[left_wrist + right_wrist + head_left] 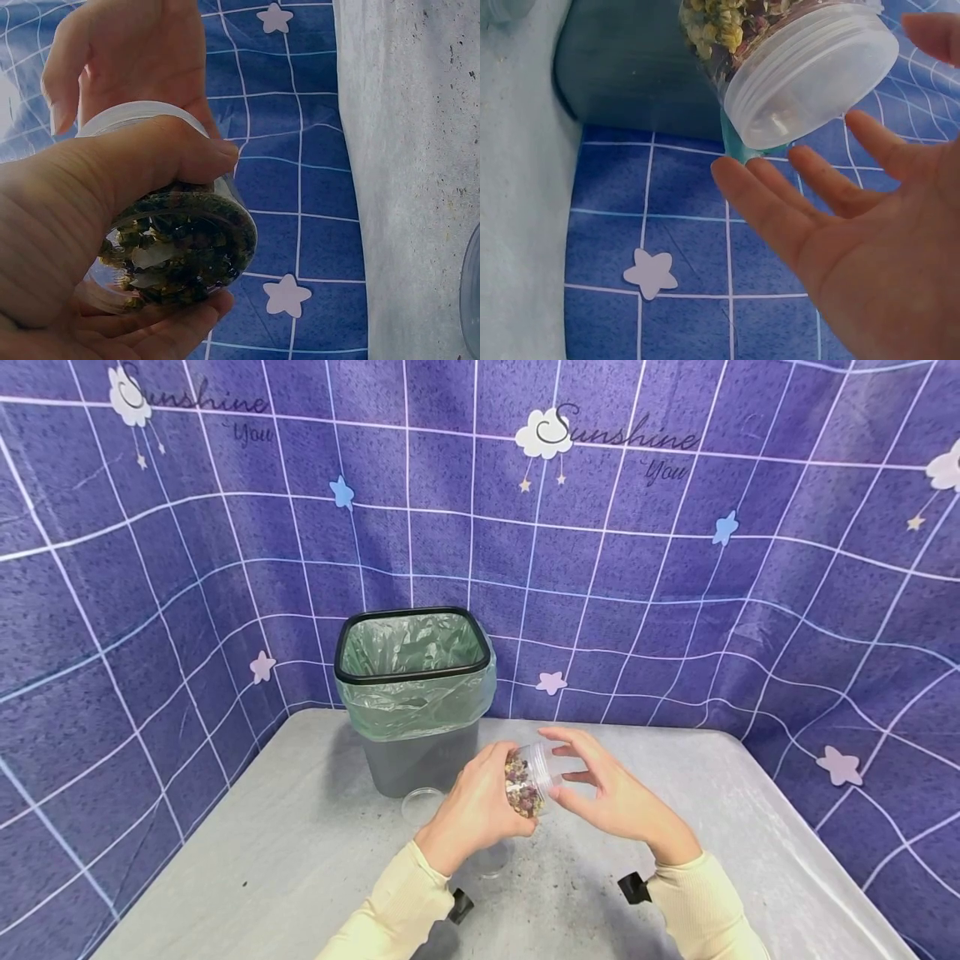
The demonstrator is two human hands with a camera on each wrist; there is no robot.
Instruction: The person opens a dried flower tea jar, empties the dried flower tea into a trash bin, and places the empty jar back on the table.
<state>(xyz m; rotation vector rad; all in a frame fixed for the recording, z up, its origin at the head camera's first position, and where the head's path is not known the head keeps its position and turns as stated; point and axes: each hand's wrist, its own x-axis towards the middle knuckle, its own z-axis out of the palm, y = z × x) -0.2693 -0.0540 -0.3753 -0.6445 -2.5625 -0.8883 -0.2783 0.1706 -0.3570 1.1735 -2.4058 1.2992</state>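
Observation:
A clear jar (522, 787) of dried flowers, yellowish and dark purple, is tilted on its side above the table. My left hand (472, 802) grips the jar around its body, thumb on one side and fingers on the other. In the right wrist view, a translucent white screw lid (817, 82) covers the jar's mouth and faces my right hand (615, 793). The right hand's fingers are spread and gently bent around the lid's side; in the right wrist view they stand apart from it. Through the jar's base, the left wrist view shows packed dried flowers (180, 247).
Behind the left hand stands a grey bin (420, 760) with a green bag (420, 706) and black rim. Clear round pieces, one beside the bin (422, 793) and another below the left hand (491, 864), lie on the grey table (285, 852). Dark crumbs are scattered there. A purple grid curtain (637, 635) surrounds it.

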